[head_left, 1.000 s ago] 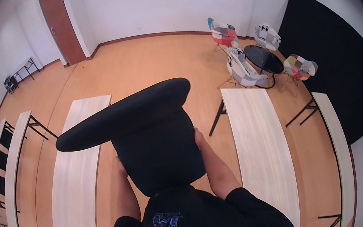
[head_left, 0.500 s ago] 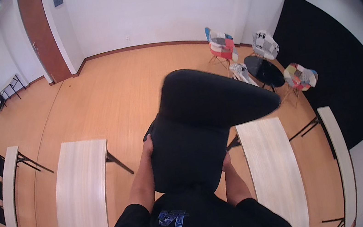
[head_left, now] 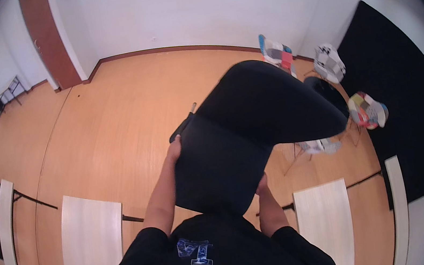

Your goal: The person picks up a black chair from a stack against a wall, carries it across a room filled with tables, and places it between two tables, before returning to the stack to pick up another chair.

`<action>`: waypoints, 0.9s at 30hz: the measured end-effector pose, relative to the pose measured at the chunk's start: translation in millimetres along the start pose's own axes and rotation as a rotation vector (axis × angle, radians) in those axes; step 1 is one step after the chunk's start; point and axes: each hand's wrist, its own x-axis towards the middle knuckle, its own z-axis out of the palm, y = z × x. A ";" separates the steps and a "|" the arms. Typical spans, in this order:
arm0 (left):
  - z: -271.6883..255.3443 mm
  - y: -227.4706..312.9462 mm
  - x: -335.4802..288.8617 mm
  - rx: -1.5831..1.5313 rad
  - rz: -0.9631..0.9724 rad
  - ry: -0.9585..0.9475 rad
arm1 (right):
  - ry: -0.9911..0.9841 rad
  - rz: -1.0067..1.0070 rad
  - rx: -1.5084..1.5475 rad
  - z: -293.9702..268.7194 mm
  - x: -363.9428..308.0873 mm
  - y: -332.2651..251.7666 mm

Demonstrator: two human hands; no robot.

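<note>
The black padded chair with a broad curved backrest (head_left: 216, 159) is in the middle of the frame, held up in front of the person's chest by both hands, and its angle is what has changed most. A second ago the backrest pointed to the left of the frame; half a second later it had swung to the right, and now it reaches farther up and to the right, hiding part of the glossy black round table (head_left: 327, 95). The left hand (head_left: 175, 147) has its fingers closed on the left edge of the seat, below a short pale rod end (head_left: 194, 107); the right hand (head_left: 262, 184) holds the opposite edge, its fingertips out of sight behind the chair. The near ends of the pale wood-grain table at lower left (head_left: 92, 236) and the pale wood-grain table at lower right (head_left: 324, 219) have slid down the frame, so the person seems to have stepped forward out of the aisle between them, with the chair now over the open orange-brown wooden floor (head_left: 113, 124). Judging by this, the chair is being carried and turned in the air, both hands sharing its weight.
</note>
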 end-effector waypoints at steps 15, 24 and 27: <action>-140.6 -144.1 116.8 -1.184 -0.017 0.462 | -0.049 0.052 -1.126 333.6 360.8 10.6; -253.6 -158.4 239.8 -1.344 0.047 0.533 | -0.309 -0.030 -1.335 538.8 462.1 60.7; -287.7 -162.4 310.7 -1.288 0.079 0.428 | -0.222 -0.041 -1.267 552.0 513.9 75.1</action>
